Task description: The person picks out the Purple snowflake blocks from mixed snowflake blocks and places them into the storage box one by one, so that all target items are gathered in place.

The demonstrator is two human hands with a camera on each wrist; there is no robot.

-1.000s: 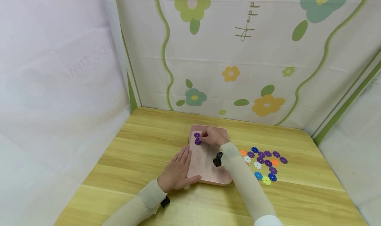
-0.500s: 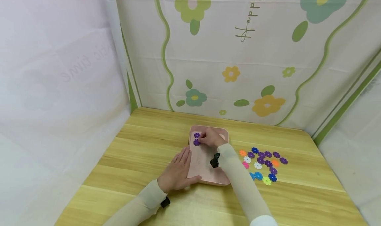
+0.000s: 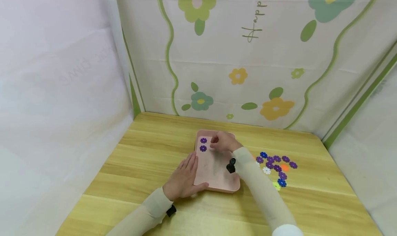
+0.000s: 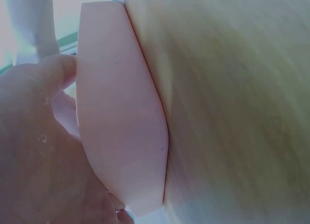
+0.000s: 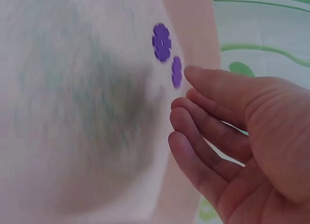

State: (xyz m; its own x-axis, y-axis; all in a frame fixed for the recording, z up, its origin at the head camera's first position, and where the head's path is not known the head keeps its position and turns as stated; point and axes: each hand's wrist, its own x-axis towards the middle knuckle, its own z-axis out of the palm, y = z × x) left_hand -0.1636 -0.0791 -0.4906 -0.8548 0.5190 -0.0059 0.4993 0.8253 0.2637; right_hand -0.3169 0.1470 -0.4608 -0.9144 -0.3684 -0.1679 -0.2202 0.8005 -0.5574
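Observation:
Two purple flower-shaped plastic discs lie one behind the other at the far left of a shallow pink tray [image 3: 217, 177]. The farther purple disc [image 3: 203, 140] and the nearer purple disc [image 3: 203, 148] are slightly apart. My left hand [image 3: 183, 179] rests with extended fingers along the tray's left edge, its thumb at the front corner; the left wrist view shows it against the outer wall. Over the tray, just right of the discs, hovers my right hand [image 3: 224, 141]. Its loosely bent fingers [image 5: 186, 153] hold nothing in the right wrist view.
Several purple discs [image 3: 277, 158] lie loose on the wooden table [image 3: 325, 198] right of the tray, mixed with dark blue, white, orange and yellow-green ones. My right sleeve [image 3: 263, 191] covers part of this group. Printed fabric [image 3: 217, 56] encloses the table behind and at the sides.
My right hand has let go of the nearer purple disc and moved slightly right, away from it. The two discs now lie separated. My left hand stays at the tray edge.

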